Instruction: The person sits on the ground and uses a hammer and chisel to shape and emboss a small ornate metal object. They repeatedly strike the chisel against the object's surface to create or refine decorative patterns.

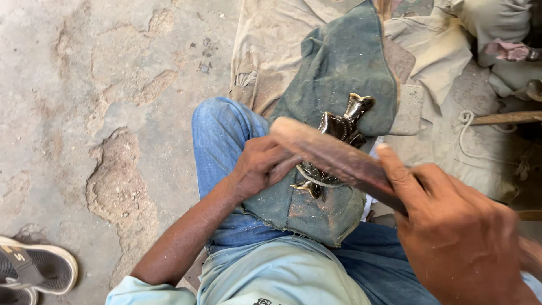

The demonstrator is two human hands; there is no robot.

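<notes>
Head view — metal fish [339, 133] beside left fingers [265, 164]

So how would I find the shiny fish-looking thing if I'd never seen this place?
Look at the blue-jeaned leg and the dusty green cloth draped over it. On that cloth, under the long flat tool held by both hands, lies the metal fish figure. It is the only shiny, scaly thing there, with a forked tail pointing up.

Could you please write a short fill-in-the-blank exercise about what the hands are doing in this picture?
1. The left hand steadies a shiny ____ figure on a green cloth.
2. The right hand grips a long flat ____ tool.
3. The cloth lies over the person's ____.

Missing words: metal; wooden; leg
</notes>
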